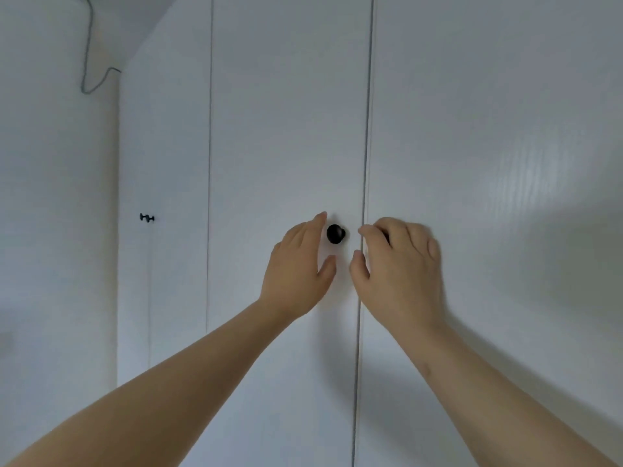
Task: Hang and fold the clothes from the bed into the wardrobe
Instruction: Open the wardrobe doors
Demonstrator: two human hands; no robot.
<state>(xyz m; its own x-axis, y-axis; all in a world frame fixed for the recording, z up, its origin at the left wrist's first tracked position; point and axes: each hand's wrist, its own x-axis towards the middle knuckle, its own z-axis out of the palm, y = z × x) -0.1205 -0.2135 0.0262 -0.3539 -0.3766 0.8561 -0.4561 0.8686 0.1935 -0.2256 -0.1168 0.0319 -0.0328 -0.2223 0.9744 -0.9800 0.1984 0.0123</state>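
Observation:
The white wardrobe fills the view with its doors closed. A round black knob sits on the middle door, just left of the seam between two doors. My left hand is spread beside this knob, fingers straight and thumb apart, holding nothing. My right hand lies across the seam on the right door. Its fingers curl over that door's knob, of which only a dark sliver shows. No clothes and no bed are in view.
A third, narrower door on the left carries a small black knob. Left of the wardrobe is a white wall with a thin dark cable hanging down it.

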